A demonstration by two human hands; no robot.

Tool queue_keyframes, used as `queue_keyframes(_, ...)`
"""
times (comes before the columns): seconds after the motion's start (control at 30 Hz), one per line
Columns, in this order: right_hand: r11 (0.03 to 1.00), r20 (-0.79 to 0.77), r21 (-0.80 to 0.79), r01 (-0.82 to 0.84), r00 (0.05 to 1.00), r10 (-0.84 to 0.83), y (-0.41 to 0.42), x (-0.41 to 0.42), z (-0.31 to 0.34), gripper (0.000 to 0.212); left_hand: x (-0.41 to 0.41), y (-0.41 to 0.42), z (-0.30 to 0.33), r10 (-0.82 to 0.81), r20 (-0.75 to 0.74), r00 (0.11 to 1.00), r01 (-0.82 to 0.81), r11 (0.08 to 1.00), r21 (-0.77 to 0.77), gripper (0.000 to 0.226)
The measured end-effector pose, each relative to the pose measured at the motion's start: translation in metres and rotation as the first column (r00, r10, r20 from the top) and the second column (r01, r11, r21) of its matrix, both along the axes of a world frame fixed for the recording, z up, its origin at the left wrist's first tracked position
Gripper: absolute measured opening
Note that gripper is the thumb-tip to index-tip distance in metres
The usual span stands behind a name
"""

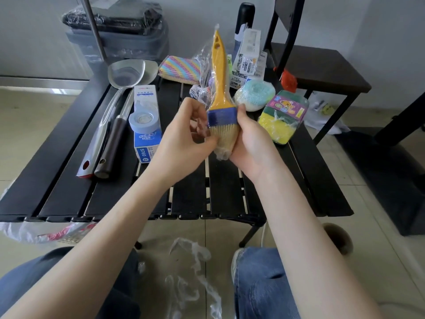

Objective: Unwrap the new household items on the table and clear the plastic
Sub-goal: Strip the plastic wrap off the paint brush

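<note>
A brush (218, 72) with a yellow handle, blue band and pale bristles is held upright above the black slatted table (230, 192), still inside clear plastic wrap (203, 65). My right hand (249, 141) grips the bristle end from the right. My left hand (184, 139) pinches the plastic at the left of the bristles. Still wrapped on the table lie a yellow-green sponge pack (284, 116), a teal scrubber ball (255, 94) and a rainbow-striped cloth (180, 69).
A metal spatula (119, 88) and a dark-handled utensil (112, 143) lie left, beside a blue-white tape box (146, 120). Boxed items (249, 56) stand at the back. Loose plastic (195, 272) lies on the floor between my knees. A dark chair (322, 65) stands right.
</note>
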State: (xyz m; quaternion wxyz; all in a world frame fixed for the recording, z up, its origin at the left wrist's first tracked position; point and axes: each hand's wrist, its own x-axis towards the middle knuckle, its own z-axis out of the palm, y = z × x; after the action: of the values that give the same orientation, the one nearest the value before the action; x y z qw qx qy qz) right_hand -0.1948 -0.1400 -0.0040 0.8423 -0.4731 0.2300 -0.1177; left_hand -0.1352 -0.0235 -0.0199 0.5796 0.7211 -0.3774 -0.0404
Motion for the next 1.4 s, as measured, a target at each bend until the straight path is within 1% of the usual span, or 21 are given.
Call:
queue_keyframes(0.13,0.997,-0.022,0.059,0.053,0.998,-0.052,-0.002,0.004,-0.001,0.046,0.004,0.004,0.01,-0.207,-0.19,0.96,0.185,0.974,-0.128,0.041)
queue_keyframes(0.23,0.991,-0.029,0.097,0.094,0.995,-0.092,-0.005,0.003,-0.001,0.046,0.011,0.013,0.014,-0.299,-0.16,0.941,0.281,0.951,-0.127,0.043)
queue_keyframes(0.3,0.991,-0.005,0.104,0.083,0.997,-0.083,-0.007,0.001,-0.002,0.048,0.012,0.015,0.014,-0.254,-0.076,0.964,0.249,0.966,-0.071,0.045)
queue_keyframes(0.37,0.993,0.031,0.094,0.068,0.997,-0.071,-0.007,-0.001,-0.002,0.05,0.011,0.013,0.014,-0.147,-0.078,0.986,0.143,0.988,-0.058,0.046)
queue_keyframes(0.43,0.995,0.056,0.074,0.063,0.996,-0.067,-0.007,-0.001,-0.002,0.052,0.011,0.013,0.013,-0.072,-0.167,0.983,0.071,0.997,-0.011,0.039)
queue_keyframes(0.53,0.995,0.067,0.055,0.085,0.994,-0.089,-0.007,-0.001,-0.003,0.051,0.01,0.013,0.012,-0.059,-0.303,0.951,0.098,0.989,0.115,0.007)
queue_keyframes(0.6,0.992,0.073,0.056,0.115,0.99,-0.119,-0.008,0.001,-0.003,0.048,0.009,0.014,0.012,-0.069,-0.383,0.921,0.109,0.991,0.082,0.018)
queue_keyframes(0.7,0.984,0.09,0.095,0.153,0.983,-0.162,-0.006,0.004,0.0,0.045,0.007,0.013,0.014,-0.139,-0.577,0.805,0.142,0.989,-0.041,0.023)
queue_keyframes(0.8,0.975,0.062,0.133,0.177,0.98,-0.187,-0.002,0.003,0.004,0.041,0.003,0.009,0.016,-0.254,-0.778,0.574,0.162,0.967,-0.196,0.025)
queue_keyframes(0.87,0.971,0.021,0.153,0.186,0.981,-0.192,0.0,0.004,0.003,0.039,0.001,0.007,0.018,-0.335,-0.836,0.434,0.172,0.942,-0.288,0.026)
queue_keyframes(0.9,0.969,-0.01,0.146,0.197,0.98,-0.198,0.002,0.005,0.003,0.036,-0.001,0.005,0.02,-0.368,-0.845,0.388,0.184,0.929,-0.32,0.024)
queue_keyframes(0.93,0.969,-0.052,0.136,0.207,0.978,-0.201,0.001,0.007,0.003,0.032,-0.003,0.004,0.02,-0.386,-0.843,0.374,0.2,0.922,-0.333,0.019)
queue_keyframes(0.97,0.966,-0.097,0.138,0.22,0.973,-0.207,0.0,0.008,0.003,0.029,-0.004,0.003,0.02,-0.384,-0.834,0.396,0.222,0.922,-0.319,0.016)
queue_keyframes(1.0,0.961,-0.144,0.157,0.229,0.968,-0.207,-0.003,0.009,0.004,0.027,-0.005,0.003,0.019,-0.364,-0.809,0.462,0.253,0.928,-0.273,0.018)
queue_keyframes(1.07,0.956,-0.238,0.173,0.236,0.952,-0.192,-0.006,0.01,0.004,0.028,-0.007,0.003,0.013,-0.335,-0.691,0.641,0.327,0.933,-0.149,0.02)
queue_keyframes(1.1,0.96,-0.289,0.142,0.24,0.938,-0.192,-0.008,0.01,0.005,0.028,-0.008,0.004,0.011,-0.341,-0.628,0.7,0.367,0.925,-0.094,0.018)
queue_keyframes(1.13,0.965,-0.325,0.1,0.243,0.925,-0.199,-0.009,0.01,0.006,0.029,-0.009,0.005,0.01,-0.356,-0.588,0.726,0.405,0.913,-0.053,0.019)
queue_keyframes(1.2,0.959,-0.328,0.036,0.281,0.91,-0.254,-0.015,0.007,0.004,0.029,-0.013,0.006,0.009,-0.387,-0.563,0.73,0.464,0.886,-0.008,0.017)
queue_keyframes(1.27,0.931,-0.223,-0.088,0.353,0.904,-0.364,-0.018,0.003,0.003,0.027,-0.018,0.005,0.01,-0.394,-0.557,0.731,0.476,0.879,0.003,0.012)
queue_keyframes(1.33,0.874,-0.072,-0.241,0.423,0.89,-0.45,-0.015,-0.002,0.004,0.031,-0.019,0.003,0.011,-0.368,-0.562,0.74,0.445,0.895,0.0,0.018)
queue_keyframes(1.4,0.892,-0.021,-0.296,0.342,0.931,-0.364,-0.012,-0.004,0.008,0.031,-0.018,0.003,0.01,-0.314,-0.539,0.782,0.383,0.924,0.016,0.021)
